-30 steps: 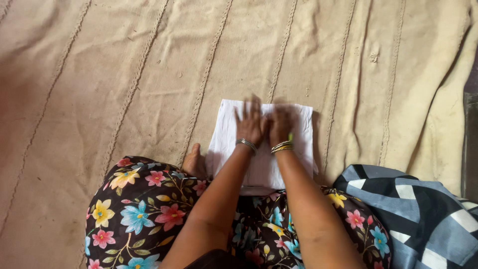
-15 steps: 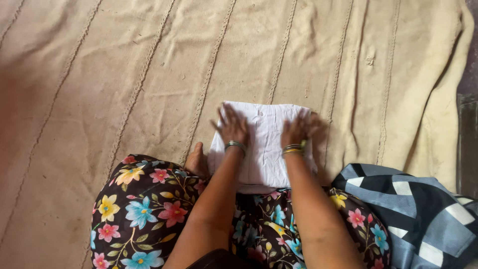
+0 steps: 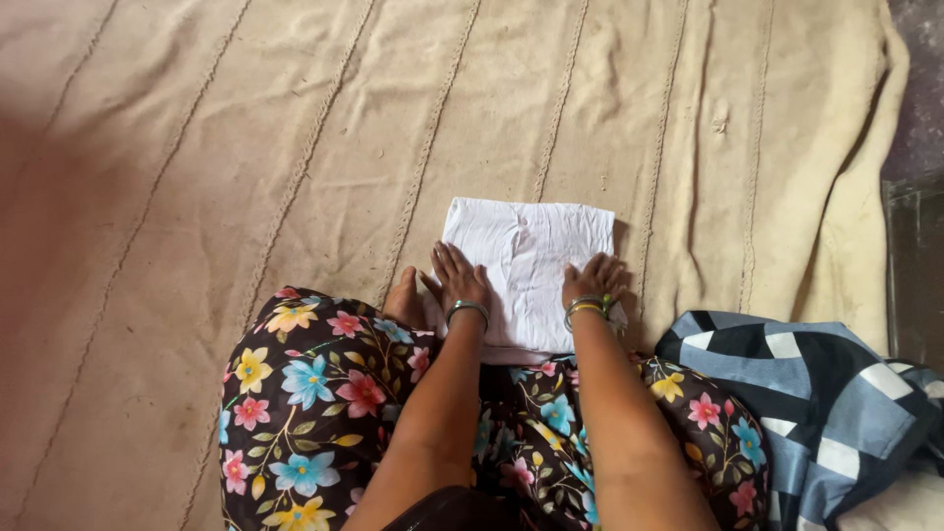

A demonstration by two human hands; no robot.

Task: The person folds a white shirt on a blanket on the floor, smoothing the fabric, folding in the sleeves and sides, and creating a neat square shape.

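A folded white cloth (image 3: 527, 251) lies flat on a beige blanket (image 3: 295, 147) right in front of my knees. My left hand (image 3: 455, 278) rests palm down on the cloth's near left corner, fingers spread. On the near right edge of the cloth sits my right hand (image 3: 594, 277), also flat. Both wrists wear bangles. Neither hand grips anything.
My lap is covered by a dark floral garment (image 3: 324, 393), with a bare foot (image 3: 401, 298) showing beside the cloth. A blue, black and white patterned fabric (image 3: 816, 403) lies at my right. The blanket's edge and dark floor (image 3: 919, 197) are at far right.
My hands slid apart from the cloth's middle to its sides, then drew back to its near edge. The cloth now lies smoother and flatter.
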